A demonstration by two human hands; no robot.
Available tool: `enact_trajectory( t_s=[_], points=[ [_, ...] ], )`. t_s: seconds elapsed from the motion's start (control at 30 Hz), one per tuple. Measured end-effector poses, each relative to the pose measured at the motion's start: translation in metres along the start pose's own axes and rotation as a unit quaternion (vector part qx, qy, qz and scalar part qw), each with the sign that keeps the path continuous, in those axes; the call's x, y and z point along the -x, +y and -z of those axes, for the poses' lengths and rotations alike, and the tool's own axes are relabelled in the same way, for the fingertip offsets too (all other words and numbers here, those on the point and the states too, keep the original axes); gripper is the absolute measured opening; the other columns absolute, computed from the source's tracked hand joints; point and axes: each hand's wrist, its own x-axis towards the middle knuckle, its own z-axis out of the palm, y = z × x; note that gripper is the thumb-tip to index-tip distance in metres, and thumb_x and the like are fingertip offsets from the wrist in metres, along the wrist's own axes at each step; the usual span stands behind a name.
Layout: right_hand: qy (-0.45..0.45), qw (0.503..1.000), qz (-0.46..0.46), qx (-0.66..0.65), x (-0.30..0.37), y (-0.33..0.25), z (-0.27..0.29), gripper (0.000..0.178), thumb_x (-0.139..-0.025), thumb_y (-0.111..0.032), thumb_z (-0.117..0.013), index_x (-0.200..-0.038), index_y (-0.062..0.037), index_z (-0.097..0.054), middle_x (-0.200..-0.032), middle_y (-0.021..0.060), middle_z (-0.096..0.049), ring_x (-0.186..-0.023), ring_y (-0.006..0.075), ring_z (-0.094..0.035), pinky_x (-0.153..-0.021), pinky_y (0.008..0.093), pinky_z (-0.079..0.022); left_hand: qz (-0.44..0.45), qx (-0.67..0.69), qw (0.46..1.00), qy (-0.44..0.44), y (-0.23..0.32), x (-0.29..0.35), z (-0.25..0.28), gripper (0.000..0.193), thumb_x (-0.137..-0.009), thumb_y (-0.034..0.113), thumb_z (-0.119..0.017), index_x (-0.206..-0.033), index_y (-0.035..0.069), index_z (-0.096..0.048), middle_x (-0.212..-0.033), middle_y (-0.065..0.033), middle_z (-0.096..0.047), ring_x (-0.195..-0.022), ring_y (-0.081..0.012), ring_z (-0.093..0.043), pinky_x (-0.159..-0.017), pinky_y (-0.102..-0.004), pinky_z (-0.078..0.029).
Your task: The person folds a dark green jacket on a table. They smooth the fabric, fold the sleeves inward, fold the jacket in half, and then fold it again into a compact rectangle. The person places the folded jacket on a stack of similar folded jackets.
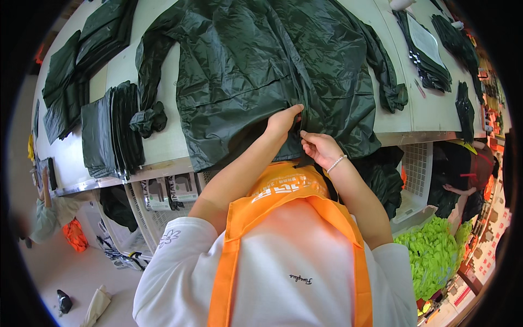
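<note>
A dark green, shiny rain jacket (pixel 234 71) lies spread on the pale table (pixel 163 87), its hem hanging toward me over the near edge. Down its front runs a dark zipper (pixel 304 117), and both of my hands are at its lower end. My left hand (pixel 283 121) is closed on the jacket's front edge beside the zipper, thumb on top. Just below and to the right, my right hand (pixel 320 147) pinches the bottom of the zipper edge between thumb and fingers. The slider itself is too small to make out. Both sleeves lie out to the sides, loosely crumpled.
Folded dark green garments (pixel 111 131) stand in stacks at the left. At the right lie more dark bundles and a stack topped by a white sheet (pixel 426 41). Below the table are white plastic crates (pixel 417 174) and a bright green heap (pixel 430 250). Another person (pixel 463 174) is at the right.
</note>
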Motion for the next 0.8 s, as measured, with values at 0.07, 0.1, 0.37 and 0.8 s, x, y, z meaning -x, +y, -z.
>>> enact_trajectory(
  t_s=[0.07, 0.1, 0.37, 0.8],
  points=[
    [0.020, 1.000, -0.008, -0.020, 0.001, 0.001, -0.006, 0.015, -0.087, -0.011, -0.064, -0.090, 0.0027, -0.061, -0.082, 0.0094, -0.064, -0.071, 0.0145, -0.063, -0.064, 0.0239, -0.054, -0.008, -0.002, 1.000, -0.007, -0.003, -0.001, 0.002, 0.017, -0.080, 0.020, -0.070, -0.085, 0.003, -0.066, -0.082, -0.0025, -0.063, -0.074, -0.0126, -0.056, -0.071, -0.0269, -0.045],
    [0.030, 0.999, -0.013, -0.029, 0.001, 0.002, -0.010, 0.014, -0.088, -0.010, -0.063, -0.092, 0.0034, -0.060, -0.085, 0.0111, -0.065, -0.075, 0.0166, -0.064, -0.068, 0.0253, -0.055, -0.012, -0.001, 1.000, -0.010, -0.004, -0.001, 0.003, 0.018, -0.080, 0.020, -0.070, -0.085, 0.003, -0.066, -0.082, -0.0026, -0.063, -0.074, -0.0125, -0.056, -0.071, -0.0267, -0.045],
    [0.006, 0.993, 0.100, -0.064, -0.001, 0.010, -0.008, 0.009, -0.090, -0.007, -0.055, -0.092, 0.0015, -0.053, -0.094, 0.0169, -0.065, -0.087, 0.0248, -0.067, -0.077, 0.0316, -0.056, -0.051, -0.017, 0.998, 0.036, -0.021, 0.015, 0.035, 0.022, -0.079, 0.019, -0.068, -0.087, -0.001, -0.066, -0.084, -0.0053, -0.065, -0.072, -0.0129, -0.058, -0.067, -0.0249, -0.046],
    [0.033, 0.989, 0.138, 0.041, 0.002, 0.009, -0.023, 0.009, -0.088, -0.012, -0.062, -0.089, -0.0043, -0.057, -0.084, 0.0081, -0.068, -0.065, 0.0094, -0.061, -0.059, 0.0204, -0.049, -0.010, -0.130, 0.988, 0.078, -0.020, 0.045, 0.038, 0.040, -0.075, 0.031, -0.076, -0.092, -0.004, -0.067, -0.090, -0.0054, -0.065, -0.076, -0.0118, -0.058, -0.067, -0.0245, -0.046]
  ],
)
